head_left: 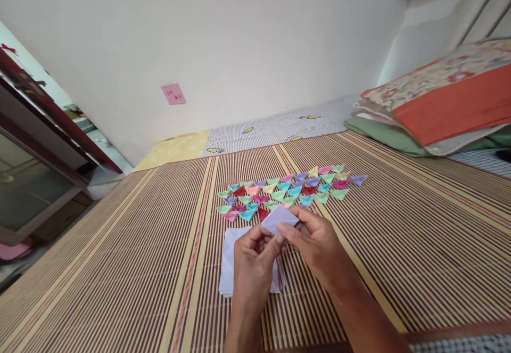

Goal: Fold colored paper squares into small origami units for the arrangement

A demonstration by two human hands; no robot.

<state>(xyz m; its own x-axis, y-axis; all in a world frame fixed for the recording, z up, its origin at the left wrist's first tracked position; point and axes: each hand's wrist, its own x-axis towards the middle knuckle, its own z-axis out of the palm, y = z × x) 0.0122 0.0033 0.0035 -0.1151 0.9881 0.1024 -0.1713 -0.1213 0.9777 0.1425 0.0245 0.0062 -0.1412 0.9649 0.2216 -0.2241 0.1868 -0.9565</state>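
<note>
A folded sheet of lavender origami paper [279, 218] is held up between both hands. My left hand [255, 254] pinches its lower left edge, thumb in front. On its right side, my right hand [309, 233] grips it with the thumb flat on the face and the fingers behind. Under and beside my left hand lies a stack of square paper [228, 262], lavender on top, with coloured edges showing at the right. Just beyond the hands, several rows of small folded paper pieces [295, 191] in many colours lie on the mat; the hands hide some of the nearest ones.
A striped bamboo mat [159, 257] covers the bed. Folded bedding [447, 103] in orange, floral and green is piled at the back right. The white wall [255, 39] bears a pink note [173, 93]. A dark red door frame [59, 108] stands at the left.
</note>
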